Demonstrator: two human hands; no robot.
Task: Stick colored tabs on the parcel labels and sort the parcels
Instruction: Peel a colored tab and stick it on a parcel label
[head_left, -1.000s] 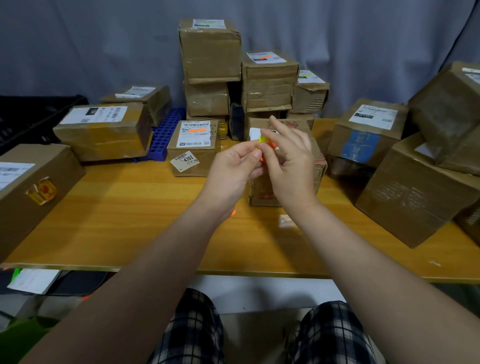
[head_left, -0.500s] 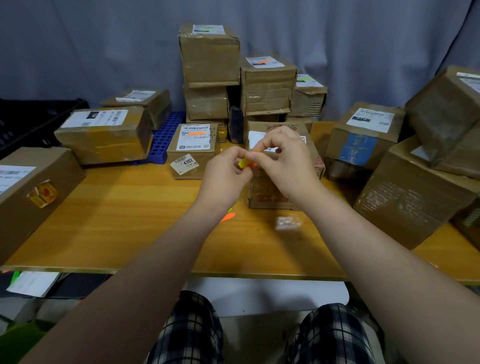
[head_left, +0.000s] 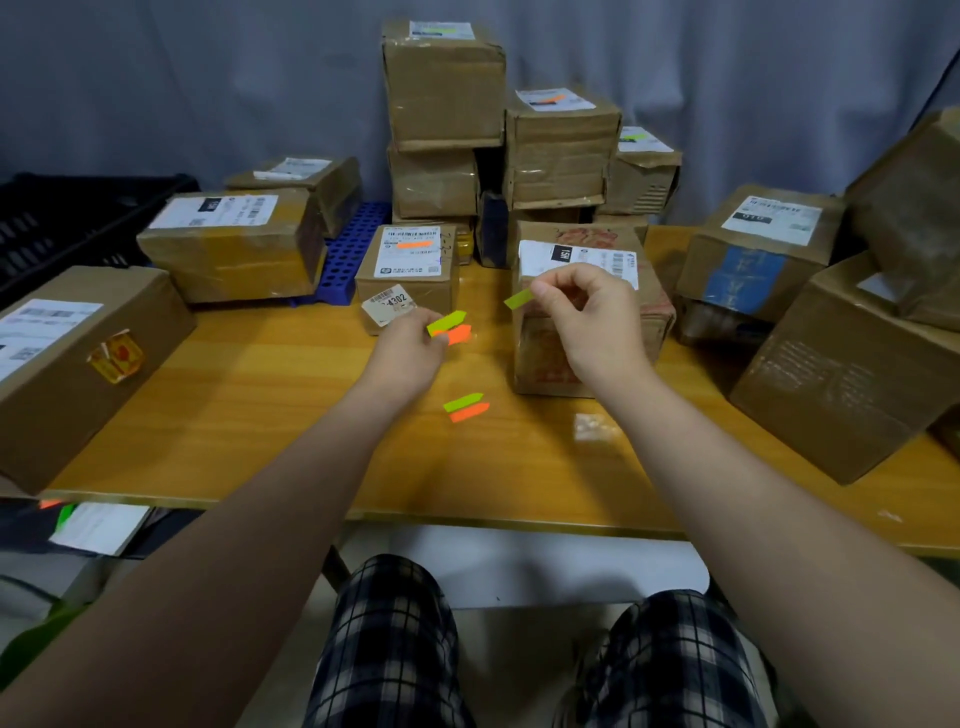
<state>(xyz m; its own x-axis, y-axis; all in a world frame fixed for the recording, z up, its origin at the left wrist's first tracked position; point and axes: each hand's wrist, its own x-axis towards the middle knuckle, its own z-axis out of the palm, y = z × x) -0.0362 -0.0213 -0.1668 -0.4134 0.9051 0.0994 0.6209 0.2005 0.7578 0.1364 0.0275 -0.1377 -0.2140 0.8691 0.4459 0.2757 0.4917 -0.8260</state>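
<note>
- Glossy wooden table (head_left: 249, 415) before a grey curtain (head_left: 208, 78), crowded with taped brown cardboard parcels (head_left: 234, 249).
- Left hand (head_left: 408, 358) pinches two arrow-shaped tab strips (head_left: 449, 328), one green, one orange; a matching pair lower centre is probably their reflection.
- Right hand (head_left: 589, 322) pinches one green tab (head_left: 519, 299) just left of the middle parcel (head_left: 540, 358), near its white label (head_left: 597, 254).

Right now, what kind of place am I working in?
Likely a parcel sorting station: taped cardboard parcels stacked on a wooden table, printed shipping labels on them, and colored tabs in the left hand.
</note>
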